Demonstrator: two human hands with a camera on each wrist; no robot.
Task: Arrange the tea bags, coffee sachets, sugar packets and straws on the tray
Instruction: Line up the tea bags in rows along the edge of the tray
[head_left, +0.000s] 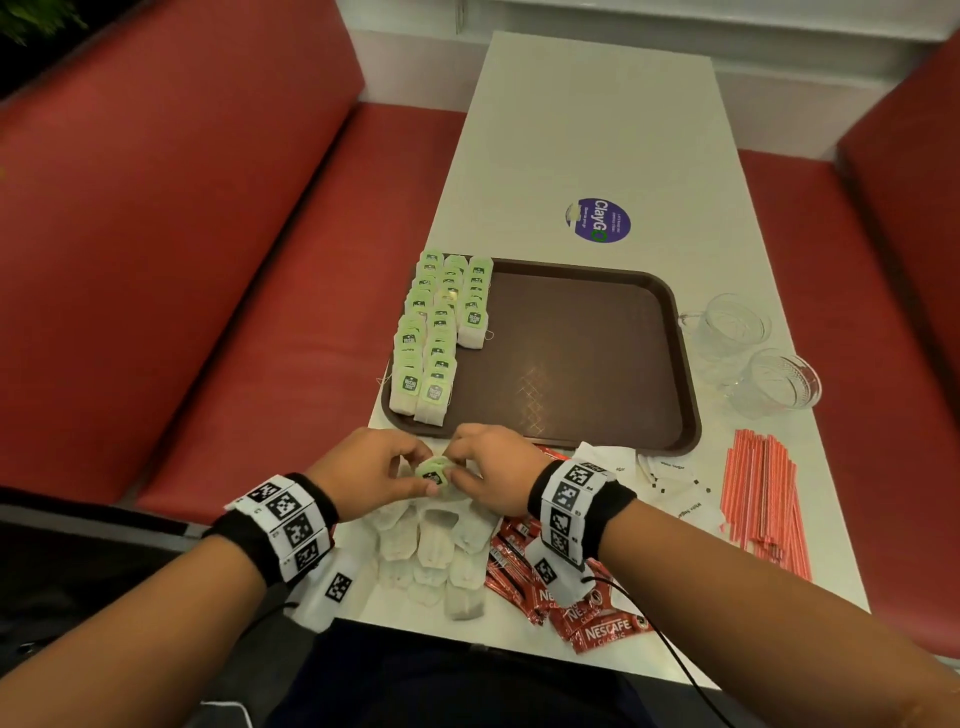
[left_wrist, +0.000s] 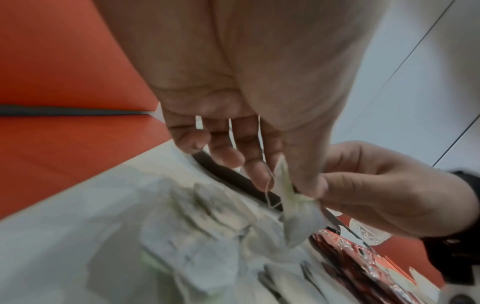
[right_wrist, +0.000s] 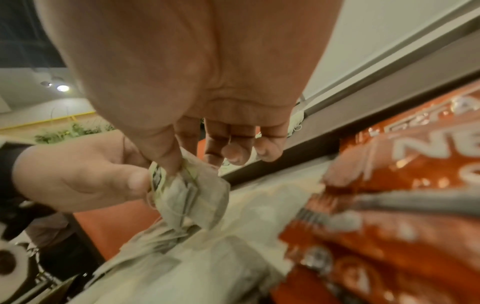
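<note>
You have one white paper tea bag with a pale green tag (head_left: 435, 475) pinched between both hands just in front of the near rim of the brown plastic tray (head_left: 587, 358) — your left hand (head_left: 371, 470) clamps the tag between thumb and forefinger, and your right hand (head_left: 491, 467) nips the bag's upper edge, the other fingers hanging loose. Straighten the tag and thread so the bag lies flat, then lay it at the near end of the short third row of green-tagged tea bags (head_left: 474, 306) on the tray's left side, overlapped like its neighbours. Set it down gently — the loose thread could snag and pull the row askew. Under your wrists a heap of untagged-side-up white tea bags (head_left: 436, 551) waits on the white tabletop (head_left: 597, 130), with red foil coffee sachets (head_left: 597, 629) beside it, white paper sugar packets (head_left: 675, 486) and a bundle of red-and-white striped straws (head_left: 763, 493) further right. Two clear glass cups (head_left: 758, 348) stand just beside the tray's right rim; mind them later when reaching across.
</note>
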